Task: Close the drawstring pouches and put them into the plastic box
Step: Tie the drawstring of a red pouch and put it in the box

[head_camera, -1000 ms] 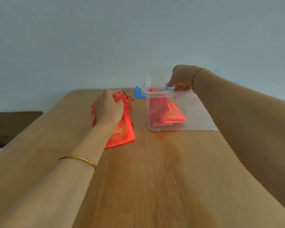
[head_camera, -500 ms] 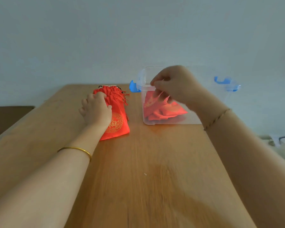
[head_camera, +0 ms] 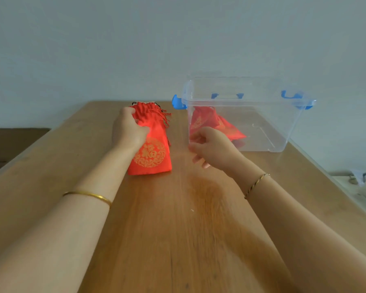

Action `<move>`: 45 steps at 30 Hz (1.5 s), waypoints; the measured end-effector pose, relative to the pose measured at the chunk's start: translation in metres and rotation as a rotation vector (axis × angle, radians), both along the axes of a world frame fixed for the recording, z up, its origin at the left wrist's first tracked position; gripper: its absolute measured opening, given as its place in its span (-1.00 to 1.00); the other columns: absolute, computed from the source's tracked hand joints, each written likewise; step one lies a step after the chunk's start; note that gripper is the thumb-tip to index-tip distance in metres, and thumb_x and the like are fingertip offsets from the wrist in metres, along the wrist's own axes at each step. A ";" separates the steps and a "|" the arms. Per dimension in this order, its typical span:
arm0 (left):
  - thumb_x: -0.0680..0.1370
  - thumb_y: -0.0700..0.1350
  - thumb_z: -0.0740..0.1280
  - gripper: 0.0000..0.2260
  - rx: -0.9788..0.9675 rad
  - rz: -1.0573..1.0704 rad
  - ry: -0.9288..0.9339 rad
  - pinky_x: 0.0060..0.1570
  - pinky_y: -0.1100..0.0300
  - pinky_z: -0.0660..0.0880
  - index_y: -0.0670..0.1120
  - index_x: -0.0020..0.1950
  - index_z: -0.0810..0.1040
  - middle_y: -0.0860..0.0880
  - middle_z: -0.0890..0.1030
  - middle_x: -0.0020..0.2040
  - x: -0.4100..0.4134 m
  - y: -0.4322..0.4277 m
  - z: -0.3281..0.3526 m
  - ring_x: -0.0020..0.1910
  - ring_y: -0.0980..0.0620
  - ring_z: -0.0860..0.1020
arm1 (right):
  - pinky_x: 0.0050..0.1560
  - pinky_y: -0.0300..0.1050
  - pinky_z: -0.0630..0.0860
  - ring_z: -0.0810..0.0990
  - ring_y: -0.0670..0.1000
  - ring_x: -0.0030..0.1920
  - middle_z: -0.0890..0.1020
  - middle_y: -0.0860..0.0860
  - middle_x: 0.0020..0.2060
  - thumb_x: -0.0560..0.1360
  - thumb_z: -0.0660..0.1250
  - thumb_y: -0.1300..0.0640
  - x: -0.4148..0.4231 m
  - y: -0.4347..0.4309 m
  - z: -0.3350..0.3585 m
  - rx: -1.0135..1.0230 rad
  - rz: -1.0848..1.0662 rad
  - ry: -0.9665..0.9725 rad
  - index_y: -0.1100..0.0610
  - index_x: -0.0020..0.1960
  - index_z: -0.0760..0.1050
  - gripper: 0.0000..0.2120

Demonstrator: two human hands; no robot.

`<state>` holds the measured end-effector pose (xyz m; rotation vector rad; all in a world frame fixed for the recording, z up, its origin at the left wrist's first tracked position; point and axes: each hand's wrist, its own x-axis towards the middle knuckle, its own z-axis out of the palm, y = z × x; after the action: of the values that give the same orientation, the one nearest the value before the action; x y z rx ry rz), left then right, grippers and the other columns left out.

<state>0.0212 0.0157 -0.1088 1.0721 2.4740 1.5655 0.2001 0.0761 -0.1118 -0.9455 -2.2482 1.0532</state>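
On the left of the wooden table (head_camera: 178,229), the left hand (head_camera: 129,130) grasps the gathered upper part of a red drawstring pouch (head_camera: 151,154), which lies flat on the tabletop with its gold emblem facing up and its fringed neck pointing away from the person. To its right, the right hand (head_camera: 211,146) hangs released, fingers loosely curled around nothing, just in front of the near left corner of the clear plastic box (head_camera: 273,123). The box stands uncovered with more red pouches (head_camera: 207,121) inside, against its left wall.
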 end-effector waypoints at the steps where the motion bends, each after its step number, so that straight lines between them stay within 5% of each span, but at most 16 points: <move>1: 0.40 -0.31 0.40 -0.65 0.030 -0.073 -0.052 0.02 0.07 0.48 -0.08 0.15 0.49 -0.04 0.56 -0.05 0.007 -0.005 0.005 -0.02 -0.05 0.55 | -0.36 -0.02 0.56 0.64 0.12 -0.22 0.55 0.13 0.03 0.51 0.26 0.20 0.000 -0.001 0.000 0.022 -0.030 0.048 0.22 0.23 0.39 -0.70; 3: 0.39 -0.36 0.41 -0.66 0.040 -0.227 -0.170 -0.04 0.11 0.48 -0.03 0.07 0.52 0.04 0.51 -0.17 0.026 -0.016 0.016 -0.16 0.06 0.53 | -0.40 -0.05 0.54 0.60 0.05 -0.26 0.50 0.08 0.08 0.50 0.31 0.16 0.003 -0.005 0.003 0.046 -0.065 0.173 0.19 0.31 0.33 -0.59; 6: 0.39 -0.39 0.40 -0.58 0.032 -0.471 -0.410 0.01 0.09 0.56 -0.15 0.23 0.52 -0.08 0.59 -0.07 0.050 -0.028 0.026 -0.10 -0.01 0.59 | -0.45 -0.13 0.49 0.55 -0.06 -0.33 0.46 -0.01 0.07 0.51 0.30 0.13 0.016 -0.009 0.006 -0.030 -0.032 0.318 0.11 0.36 0.29 -0.56; 10: 0.46 -0.38 0.31 -0.71 0.086 -0.682 -0.689 -0.19 0.19 0.59 -0.18 0.15 0.53 -0.10 0.62 -0.17 0.078 -0.032 0.026 -0.28 0.06 0.61 | -0.46 -0.22 0.41 0.49 -0.06 -0.42 0.54 0.06 -0.26 0.55 0.24 0.21 0.042 -0.005 0.006 -0.093 0.030 0.290 0.14 -0.01 0.50 -0.92; 13: 0.50 -0.27 0.31 -0.88 0.047 -0.710 -0.774 -0.22 0.21 0.55 -0.12 0.00 0.55 -0.05 0.61 -0.25 0.086 -0.030 0.012 -0.31 0.08 0.58 | -0.53 -0.29 0.36 0.48 -0.12 -0.52 0.50 0.05 -0.39 0.53 0.24 0.29 0.055 0.003 -0.001 -0.098 -0.004 0.293 0.11 -0.24 0.46 -0.81; 16: 0.54 -0.12 0.28 -0.90 0.002 -0.672 -0.877 -0.18 0.17 0.43 -0.10 -0.13 0.54 -0.06 0.54 -0.27 0.086 -0.028 -0.011 -0.29 0.05 0.47 | -0.54 -0.30 0.36 0.46 -0.15 -0.56 0.48 0.05 -0.40 0.52 0.25 0.31 0.061 0.007 -0.017 -0.134 -0.022 0.256 0.16 -0.23 0.46 -0.83; 21: 0.54 -0.26 0.28 -0.88 0.033 -0.536 -0.698 -0.18 0.16 0.49 -0.09 -0.07 0.59 -0.05 0.60 -0.25 0.077 -0.029 -0.028 -0.26 0.05 0.53 | -0.54 -0.28 0.38 0.47 -0.15 -0.57 0.51 0.04 -0.38 0.52 0.22 0.34 0.056 0.016 -0.030 -0.175 -0.023 0.218 0.16 -0.17 0.48 -0.85; 27: 0.53 -0.30 0.27 -0.80 0.000 -0.523 -0.491 -0.03 0.07 0.50 -0.04 -0.02 0.59 -0.09 0.62 -0.08 0.078 -0.030 -0.031 -0.10 -0.03 0.57 | -0.56 -0.25 0.45 0.54 0.00 -0.49 0.57 0.05 -0.35 0.46 0.16 0.39 0.059 0.024 -0.039 0.086 -0.151 0.001 0.23 -0.02 0.52 -0.80; 32: 0.47 -0.38 0.25 -0.66 -0.186 -0.458 0.009 0.10 0.04 0.52 -0.09 0.17 0.52 -0.02 0.61 -0.07 0.072 -0.028 -0.038 -0.06 -0.01 0.60 | -0.23 0.00 0.60 0.63 0.08 -0.39 0.64 0.06 -0.32 0.44 0.20 0.29 0.064 0.030 -0.043 0.318 -0.244 -0.127 0.11 -0.11 0.49 -0.86; 35: 0.49 -0.30 0.31 -0.74 -0.235 -0.365 0.262 -0.06 0.24 0.43 -0.10 0.14 0.54 0.08 0.55 -0.19 0.070 -0.028 -0.042 -0.15 0.06 0.52 | -0.15 0.08 0.59 0.62 0.17 -0.25 0.64 0.05 -0.27 0.45 0.23 0.21 0.068 0.033 -0.044 0.397 -0.269 -0.167 0.04 -0.16 0.48 -0.90; 40: 0.52 -0.15 0.33 -0.90 -0.227 -0.210 0.355 -0.21 0.22 0.31 -0.10 -0.03 0.62 0.00 0.61 -0.15 0.066 -0.033 -0.039 -0.13 0.03 0.52 | -0.15 0.10 0.58 0.61 0.13 -0.31 0.64 0.06 -0.34 0.49 0.23 0.19 0.070 0.032 -0.042 0.375 -0.280 -0.115 0.09 -0.18 0.48 -0.90; 45: 0.52 -0.11 0.34 -0.90 -0.190 -0.174 0.260 -0.18 0.20 0.33 -0.07 -0.12 0.64 -0.01 0.60 -0.15 0.058 -0.037 -0.037 -0.12 0.02 0.51 | -0.21 0.05 0.58 0.61 0.06 -0.47 0.63 0.03 -0.42 0.53 0.19 0.14 0.069 0.030 -0.042 0.311 -0.296 -0.060 0.14 -0.16 0.43 -0.88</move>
<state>0.0788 -0.0212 -0.1453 1.4925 2.5363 1.1840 0.2695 0.1063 -0.1538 -1.1370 -2.1503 0.5342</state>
